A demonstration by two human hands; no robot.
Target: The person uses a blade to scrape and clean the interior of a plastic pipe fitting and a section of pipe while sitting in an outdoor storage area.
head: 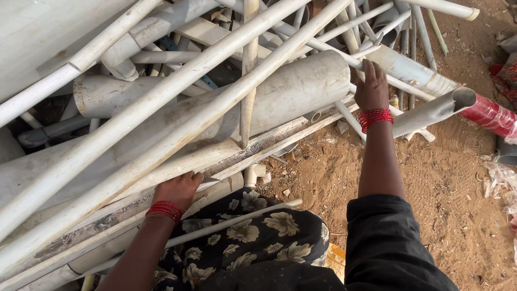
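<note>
A heap of dusty white plastic pipes fills the left and top of the view. My left hand [177, 189], with red bangles at the wrist, rests fingers-down on a long flat dirty pipe [231, 159] at the heap's near edge. My right hand [371, 86], also in red bangles, reaches far forward and lies on thin white pipes [344, 59] beside the open end of a wide grey-white pipe [291, 91]. Whether its fingers curl round a pipe is hidden. A thin white rod [226, 223] crosses my flowered dark dress.
Bare sandy ground [447, 183] spreads to the right. A cut grey pipe with a red wrapped piece [487, 114] pokes out at the right edge. Crumpled clear plastic [501, 180] and scraps lie at the far right. Long pipes [161, 97] slant across the whole heap.
</note>
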